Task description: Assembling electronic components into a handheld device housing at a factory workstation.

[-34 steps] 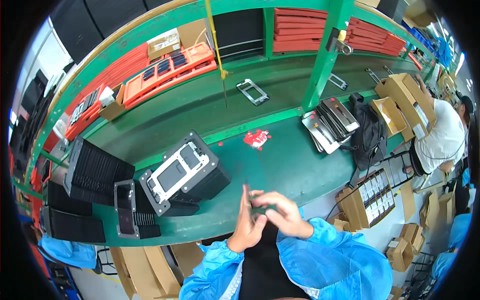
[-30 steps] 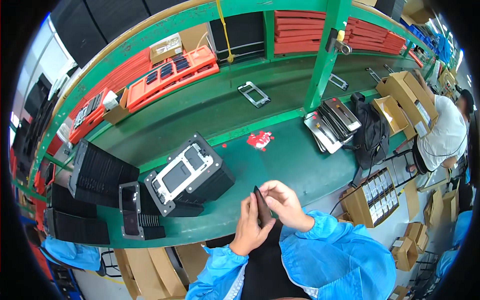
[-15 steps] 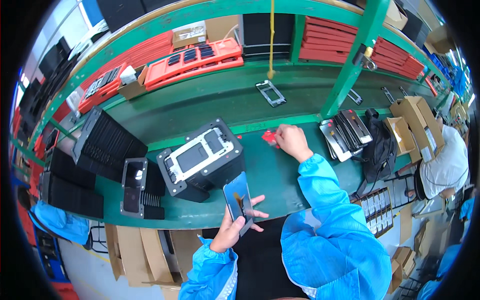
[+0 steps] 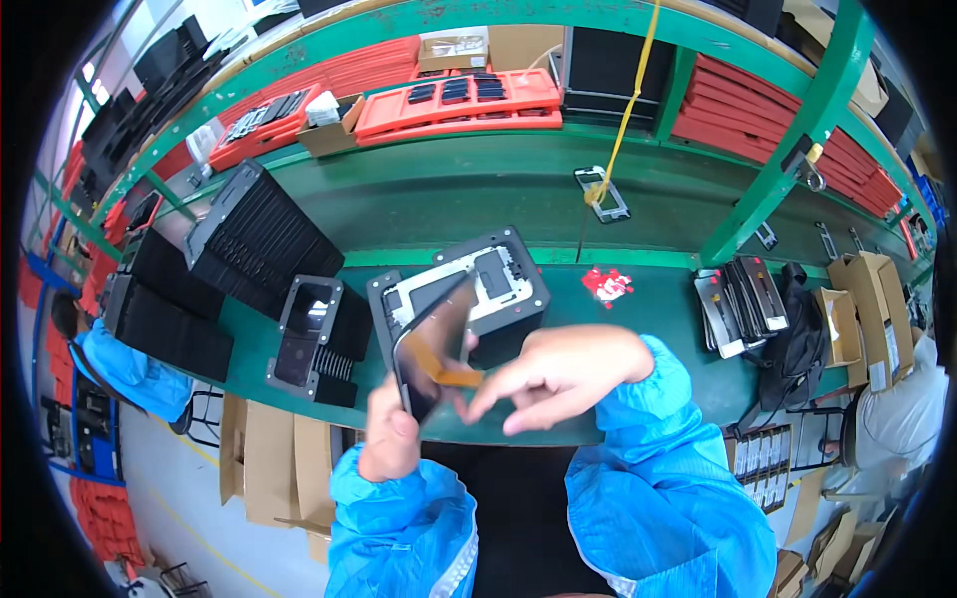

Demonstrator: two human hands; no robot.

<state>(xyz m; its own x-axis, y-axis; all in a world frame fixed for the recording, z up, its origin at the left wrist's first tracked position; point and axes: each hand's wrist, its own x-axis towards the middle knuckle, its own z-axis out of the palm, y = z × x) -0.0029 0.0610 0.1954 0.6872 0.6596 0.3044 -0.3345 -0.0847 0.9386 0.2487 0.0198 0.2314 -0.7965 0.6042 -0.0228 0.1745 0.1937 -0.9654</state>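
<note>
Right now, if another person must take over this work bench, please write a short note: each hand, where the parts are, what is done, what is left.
Left hand: grips the dark, glossy flat panel by its lower edge, tilted up above the bench front.
Right hand: open, fingers at the orange strip on the panel's face; whether it pinches the strip cannot be told.
Black block fixture with a white inset: on the green bench, just behind the panel.
Small red pieces: lying right of the fixture.
Done: panel is picked up.
Left: panel is not yet set down in the fixture.
</note>
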